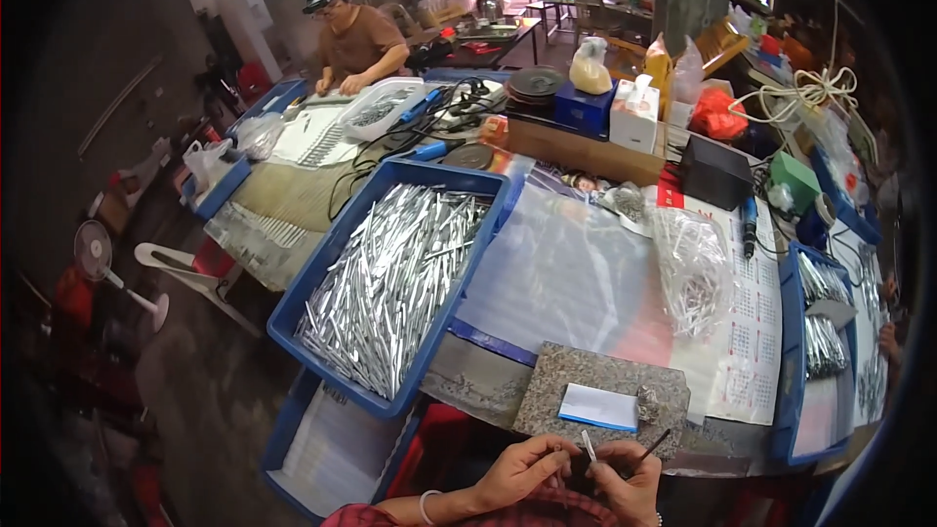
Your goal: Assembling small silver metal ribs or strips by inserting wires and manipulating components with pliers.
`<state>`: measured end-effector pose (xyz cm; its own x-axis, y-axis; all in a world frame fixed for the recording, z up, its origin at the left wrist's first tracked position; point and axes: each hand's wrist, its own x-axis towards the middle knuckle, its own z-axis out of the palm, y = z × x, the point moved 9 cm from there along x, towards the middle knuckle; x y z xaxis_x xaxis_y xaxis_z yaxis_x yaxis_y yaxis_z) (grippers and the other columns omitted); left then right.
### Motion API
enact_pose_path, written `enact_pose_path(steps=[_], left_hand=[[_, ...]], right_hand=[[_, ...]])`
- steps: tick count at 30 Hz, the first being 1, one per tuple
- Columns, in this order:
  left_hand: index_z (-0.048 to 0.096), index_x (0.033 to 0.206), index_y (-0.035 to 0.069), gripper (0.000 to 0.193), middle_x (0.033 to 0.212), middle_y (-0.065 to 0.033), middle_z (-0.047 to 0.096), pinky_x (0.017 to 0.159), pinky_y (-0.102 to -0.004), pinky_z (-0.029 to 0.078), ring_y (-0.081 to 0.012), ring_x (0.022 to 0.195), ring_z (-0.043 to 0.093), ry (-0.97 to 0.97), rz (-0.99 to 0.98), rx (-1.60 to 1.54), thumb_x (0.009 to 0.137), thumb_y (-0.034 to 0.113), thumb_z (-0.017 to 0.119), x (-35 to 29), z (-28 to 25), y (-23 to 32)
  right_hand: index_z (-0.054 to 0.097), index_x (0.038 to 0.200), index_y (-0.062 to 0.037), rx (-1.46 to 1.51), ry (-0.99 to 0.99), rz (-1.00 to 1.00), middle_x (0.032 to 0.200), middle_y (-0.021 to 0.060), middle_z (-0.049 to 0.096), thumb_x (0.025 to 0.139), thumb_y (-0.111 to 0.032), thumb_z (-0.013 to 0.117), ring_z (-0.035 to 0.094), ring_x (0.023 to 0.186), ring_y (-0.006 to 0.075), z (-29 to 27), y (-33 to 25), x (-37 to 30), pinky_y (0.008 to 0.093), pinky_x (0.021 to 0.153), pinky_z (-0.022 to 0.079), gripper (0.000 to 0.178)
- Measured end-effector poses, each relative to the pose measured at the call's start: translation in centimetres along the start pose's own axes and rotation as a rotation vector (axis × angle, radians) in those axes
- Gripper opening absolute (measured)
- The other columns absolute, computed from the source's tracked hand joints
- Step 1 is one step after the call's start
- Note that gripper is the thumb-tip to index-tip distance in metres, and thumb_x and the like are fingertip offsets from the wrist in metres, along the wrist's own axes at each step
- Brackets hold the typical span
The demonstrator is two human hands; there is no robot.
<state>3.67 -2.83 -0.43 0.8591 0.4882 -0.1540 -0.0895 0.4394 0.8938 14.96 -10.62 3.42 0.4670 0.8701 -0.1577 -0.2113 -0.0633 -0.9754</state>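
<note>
Over the front edge of the table, my right hand (630,483) is closed on a small silvery metal strip (589,444), pinched near its thumb tip. A thin dark stick (657,443) sticks up from the same hand. Close beside it, my left hand (527,473) is closed, thumb against fingertips; anything in it is too small to make out. Just beyond both hands lies a speckled stone slab (547,390). On it are a white rectangular pad with a blue edge (597,407) and a small heap of tiny pieces (648,404).
A blue tray (283,317) heaped with slim metal pieces (390,273) stands to the left, above another blue tray (322,468). Clear plastic (566,263) and a bag of pale strips (691,273) lie ahead. At right is a divided blue tray (791,381). A co-worker (359,39) works across the table.
</note>
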Motion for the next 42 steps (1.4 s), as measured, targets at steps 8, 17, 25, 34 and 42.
enact_pose_path(steps=[8, 17, 25, 34, 42], left_hand=[[0.053, 0.118, 0.002, 0.026, 0.088, -0.0017, 0.058, 0.068, -0.0207, 0.049, -0.0057, 0.075, 0.056, 0.012, -0.066, -0.089, 0.1, 0.019, 0.045, -0.6, -0.1, -1.1], [0.055, 0.114, 0.001, 0.025, 0.087, -0.0012, 0.056, 0.067, -0.0199, 0.048, -0.0052, 0.073, 0.054, -0.011, 0.03, -0.04, 0.1, 0.02, 0.045, 0.2, 0.9, 0.5], [0.057, 0.112, 0.002, 0.023, 0.082, 0.0028, 0.056, 0.063, -0.0177, 0.044, -0.0032, 0.069, 0.051, 0.05, 0.016, -0.056, 0.099, 0.019, 0.047, -0.3, 0.4, 1.1], [0.057, 0.113, 0.002, 0.025, 0.083, 0.0044, 0.055, 0.061, -0.0169, 0.043, -0.0023, 0.067, 0.049, 0.031, 0.016, -0.132, 0.099, 0.02, 0.049, -1.2, 0.7, 0.0], [0.057, 0.114, 0.002, 0.025, 0.084, 0.0044, 0.055, 0.061, -0.0163, 0.042, -0.0021, 0.067, 0.049, 0.085, 0.043, -0.128, 0.098, 0.02, 0.049, -2.0, 0.4, 0.3]], right_hand=[[0.061, 0.104, 0.0026, 0.013, -0.03, 0.0, 0.082, 0.0024, 0.063, 0.085, 0.003, 0.062, 0.057, 0.071, 0.0078, 0.3, 0.2, -0.3, 0.0208, 0.063, 0.045, 0.019], [0.06, 0.107, 0.003, -0.044, -0.034, 0.007, 0.087, 0.0037, 0.063, 0.085, 0.002, 0.061, 0.057, 0.074, 0.0092, -0.3, 0.1, -0.7, 0.0222, 0.066, 0.046, 0.022], [0.061, 0.107, 0.004, -0.186, -0.083, -0.018, 0.092, 0.006, 0.064, 0.085, 0.005, 0.06, 0.059, 0.08, 0.0125, 0.1, -0.2, -1.0, 0.0246, 0.072, 0.048, 0.021], [0.06, 0.106, 0.0043, -0.15, -0.045, -0.002, 0.097, 0.0089, 0.064, 0.084, 0.005, 0.06, 0.06, 0.088, 0.0146, 0.3, -0.1, -2.2, 0.0268, 0.08, 0.048, 0.022], [0.061, 0.106, 0.0049, -0.165, -0.064, -0.016, 0.095, 0.008, 0.065, 0.085, 0.004, 0.059, 0.06, 0.085, 0.0133, 1.1, -0.6, -2.9, 0.0259, 0.077, 0.048, 0.021]])
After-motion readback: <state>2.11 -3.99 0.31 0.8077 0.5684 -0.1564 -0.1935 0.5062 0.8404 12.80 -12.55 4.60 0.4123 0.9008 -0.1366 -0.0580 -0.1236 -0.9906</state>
